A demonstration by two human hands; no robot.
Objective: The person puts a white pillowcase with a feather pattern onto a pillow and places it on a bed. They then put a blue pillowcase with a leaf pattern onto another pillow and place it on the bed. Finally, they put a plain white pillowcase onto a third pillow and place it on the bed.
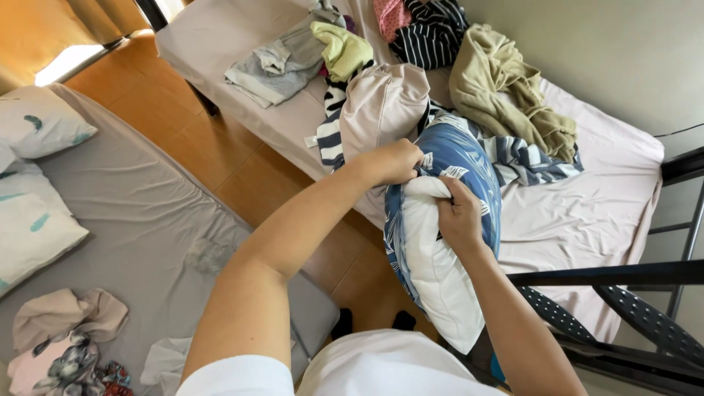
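My body: I see my white shirt (381, 367) at the bottom edge, both bare arms reaching forward over the gap between two beds
Right hand: my right hand (458, 216) has its fingers curled tight on the white pillow (436, 264), pinching it at the mouth of the cover
Left hand: my left hand (392, 163) is fisted around the top edge of the blue patterned pillowcase (462, 165), fingers narrow and gripping cloth
Pillow: it hangs upright between my hands, lower part bare and white, upper part inside the blue cover, held in the air over the wooden floor (242, 169) at the near edge of the far bed
Black frame: a dark metal frame with a perforated panel (623, 315) sits low on my right, just beside the pillow
Near bed: a grey mattress (147, 213) on my left carries two white pillows with teal marks (33, 183) and a small heap of crumpled cloth (62, 337)
Far bed: a pale sheet (587, 213) holds a beige pillow (381, 106) just behind my left hand, a striped dark garment (433, 33), an olive towel (506, 88) and grey and yellow-green clothes (308, 51)
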